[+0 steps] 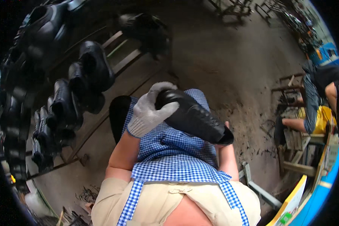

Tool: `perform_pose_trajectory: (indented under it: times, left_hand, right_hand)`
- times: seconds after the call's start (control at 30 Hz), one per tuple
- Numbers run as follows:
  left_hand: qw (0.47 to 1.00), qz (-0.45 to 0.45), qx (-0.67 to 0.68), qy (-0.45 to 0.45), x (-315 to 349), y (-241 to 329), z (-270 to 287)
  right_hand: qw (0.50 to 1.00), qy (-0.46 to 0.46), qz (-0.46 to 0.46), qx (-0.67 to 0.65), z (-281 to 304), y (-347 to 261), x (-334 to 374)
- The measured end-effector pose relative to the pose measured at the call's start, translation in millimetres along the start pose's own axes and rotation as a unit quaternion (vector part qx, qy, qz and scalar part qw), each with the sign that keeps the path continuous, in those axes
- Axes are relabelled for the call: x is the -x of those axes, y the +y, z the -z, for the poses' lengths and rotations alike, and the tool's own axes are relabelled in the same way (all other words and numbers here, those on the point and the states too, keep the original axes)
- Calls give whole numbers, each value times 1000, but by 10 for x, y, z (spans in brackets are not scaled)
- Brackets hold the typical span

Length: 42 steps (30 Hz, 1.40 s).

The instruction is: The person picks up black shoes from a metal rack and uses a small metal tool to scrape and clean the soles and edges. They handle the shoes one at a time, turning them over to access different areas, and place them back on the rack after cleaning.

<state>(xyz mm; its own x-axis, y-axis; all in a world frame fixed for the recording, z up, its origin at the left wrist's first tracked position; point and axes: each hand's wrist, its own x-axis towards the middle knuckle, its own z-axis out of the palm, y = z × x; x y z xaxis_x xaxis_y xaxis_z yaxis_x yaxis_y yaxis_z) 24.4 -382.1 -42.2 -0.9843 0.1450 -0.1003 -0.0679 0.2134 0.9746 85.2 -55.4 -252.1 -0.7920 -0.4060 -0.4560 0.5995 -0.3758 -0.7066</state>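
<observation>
A black lace-up shoe [196, 117] is held slantwise above my lap. Its rounded end points to the upper left, its ankle opening to the lower right. My left hand [148, 112], in a pale knitted work glove, is closed around the rounded end, the thumb lying across the upper. At the opening end, my right hand [223, 150] grips the shoe from behind. Most of its fingers are hidden by the shoe, with one fingertip showing beyond its edge. Beneath the shoe, a blue-and-white checked apron [177, 165] covers my lap.
On my left stands a rack [126, 62] with several black shoes [90, 66] on it. Dark scraps [252, 150] litter the floor. To the right, another person [309, 101] is beside wooden stools [290, 88]. A yellow-edged board [292, 201] is at the lower right.
</observation>
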Motion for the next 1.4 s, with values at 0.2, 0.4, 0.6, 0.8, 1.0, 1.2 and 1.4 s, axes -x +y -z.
perform_pose_trajectory:
  times: [0.2,0.4,0.6,0.8,1.0,1.2,1.4]
  left_hand:
    - [961,178,182,-106,656,-574,567]
    - [941,92,310,103,825,-678,205]
    - [981,11,-126,147,764,-461,636]
    - [659,-197,-597,413,752,-168,1217]
    - [724,-44,-576,376,802,-331,1665]
    - [687,-135,-617,359,423,3,1501]
    - [709,-102,-641,275,31,13,1409]
  right_hand:
    - [970,-136,130,-155,-460,-610,-504]
    - [914,-161,245,280,-2068,-657,-683]
    - [981,-148,93,86,-2427,-827,-1371]
    - [982,-57,97,155,-2963,-1267,-2083]
    - [994,55,78,62,-2984,-1069,-2228]
    - [992,-18,35,121,-2722,-345,-1920]
    - [971,-224,67,51,-2815,-286,-1523]
